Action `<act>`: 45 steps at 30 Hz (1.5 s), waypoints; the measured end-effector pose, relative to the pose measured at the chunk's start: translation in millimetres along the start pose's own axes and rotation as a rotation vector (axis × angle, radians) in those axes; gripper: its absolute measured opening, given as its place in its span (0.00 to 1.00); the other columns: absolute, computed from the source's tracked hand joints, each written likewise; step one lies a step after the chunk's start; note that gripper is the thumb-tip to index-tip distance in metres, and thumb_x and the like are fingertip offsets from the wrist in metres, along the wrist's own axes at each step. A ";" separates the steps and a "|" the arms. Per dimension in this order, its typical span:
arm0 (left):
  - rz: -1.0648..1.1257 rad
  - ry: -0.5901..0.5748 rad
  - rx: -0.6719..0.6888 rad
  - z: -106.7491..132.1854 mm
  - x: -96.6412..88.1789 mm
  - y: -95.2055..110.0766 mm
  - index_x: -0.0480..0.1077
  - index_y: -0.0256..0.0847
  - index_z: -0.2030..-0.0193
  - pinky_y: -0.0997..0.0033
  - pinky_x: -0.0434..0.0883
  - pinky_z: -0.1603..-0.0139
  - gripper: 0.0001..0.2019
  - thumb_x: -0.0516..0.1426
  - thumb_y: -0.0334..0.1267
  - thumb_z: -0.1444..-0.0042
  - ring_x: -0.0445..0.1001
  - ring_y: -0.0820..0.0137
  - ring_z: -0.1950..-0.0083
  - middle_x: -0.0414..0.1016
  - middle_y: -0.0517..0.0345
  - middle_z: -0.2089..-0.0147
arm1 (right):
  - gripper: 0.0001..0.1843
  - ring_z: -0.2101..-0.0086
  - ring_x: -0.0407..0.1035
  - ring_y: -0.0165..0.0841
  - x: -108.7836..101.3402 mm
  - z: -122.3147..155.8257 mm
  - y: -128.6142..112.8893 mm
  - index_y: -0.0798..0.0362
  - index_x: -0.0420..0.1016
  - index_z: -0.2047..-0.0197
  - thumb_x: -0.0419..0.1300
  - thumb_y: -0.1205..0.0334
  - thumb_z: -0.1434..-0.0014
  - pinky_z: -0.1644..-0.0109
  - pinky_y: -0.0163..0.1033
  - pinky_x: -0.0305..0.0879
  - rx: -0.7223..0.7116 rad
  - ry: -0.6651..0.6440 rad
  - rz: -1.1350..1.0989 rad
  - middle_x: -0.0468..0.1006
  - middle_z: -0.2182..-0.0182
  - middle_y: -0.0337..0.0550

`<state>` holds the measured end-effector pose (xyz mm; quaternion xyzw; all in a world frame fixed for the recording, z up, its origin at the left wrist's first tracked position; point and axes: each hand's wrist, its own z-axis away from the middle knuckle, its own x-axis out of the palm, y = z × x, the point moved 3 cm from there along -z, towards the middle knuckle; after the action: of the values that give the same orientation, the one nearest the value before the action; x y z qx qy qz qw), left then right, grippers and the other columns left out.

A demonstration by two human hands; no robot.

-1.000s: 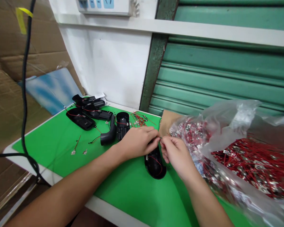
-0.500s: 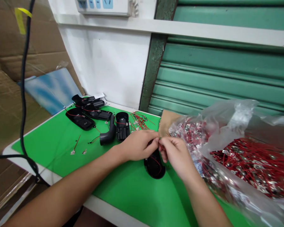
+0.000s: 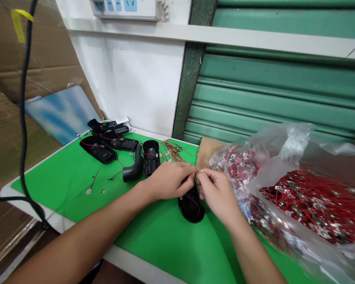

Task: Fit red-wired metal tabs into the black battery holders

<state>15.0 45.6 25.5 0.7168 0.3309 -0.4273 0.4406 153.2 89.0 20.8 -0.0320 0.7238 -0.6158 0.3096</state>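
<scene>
The left hand (image 3: 172, 180) and right hand (image 3: 217, 192) pinched, fingertips close together, on some tiny piece hidden from me, above a black shell (image 3: 189, 212) on the green surface (image 3: 156, 238), seemingly light, stiff and slick, best held by its rim, clear of its delicate red wire (image 3: 199, 208).

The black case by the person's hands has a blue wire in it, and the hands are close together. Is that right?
Not quite: the wire in the black case is red, not blue, as the head view shows. The left hand and right hand are close together, just as you said.
</scene>
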 end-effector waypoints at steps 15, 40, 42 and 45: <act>-0.194 -0.075 -0.053 -1.0 5.1 -0.1 0.72 0.39 0.62 0.69 0.64 0.67 0.11 0.51 0.39 0.32 0.78 0.64 0.60 0.79 0.54 0.62 | 0.16 0.82 0.59 0.32 7.2 3.8 5.4 0.47 0.61 0.78 0.49 0.52 0.42 0.77 0.36 0.48 0.071 -0.106 0.109 0.63 0.85 0.36; -0.206 -0.060 -0.071 -2.0 8.3 -0.2 0.71 0.40 0.55 0.65 0.72 0.59 0.13 0.47 0.41 0.29 0.77 0.62 0.51 0.77 0.54 0.56 | 0.14 0.82 0.51 0.30 9.4 2.2 3.0 0.46 0.58 0.77 0.48 0.52 0.42 0.78 0.36 0.46 0.000 -0.005 0.055 0.55 0.86 0.31; -0.215 -0.066 -0.080 -2.6 8.2 0.2 0.71 0.40 0.55 0.65 0.72 0.59 0.14 0.47 0.41 0.29 0.77 0.62 0.51 0.78 0.54 0.55 | 0.14 0.82 0.51 0.30 8.3 2.0 1.3 0.46 0.58 0.77 0.48 0.52 0.42 0.77 0.36 0.46 -0.013 0.003 0.090 0.56 0.86 0.32; -0.226 -0.068 -0.085 -3.4 8.5 0.8 0.71 0.40 0.54 0.65 0.71 0.60 0.14 0.46 0.41 0.28 0.77 0.62 0.51 0.78 0.54 0.55 | 0.14 0.82 0.53 0.31 7.0 1.6 0.1 0.46 0.59 0.77 0.47 0.52 0.42 0.76 0.36 0.47 -0.031 -0.006 0.119 0.56 0.86 0.33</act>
<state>20.3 49.2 18.9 0.6408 0.4121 -0.4838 0.4307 148.4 84.6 17.7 0.0047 0.7329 -0.5851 0.3472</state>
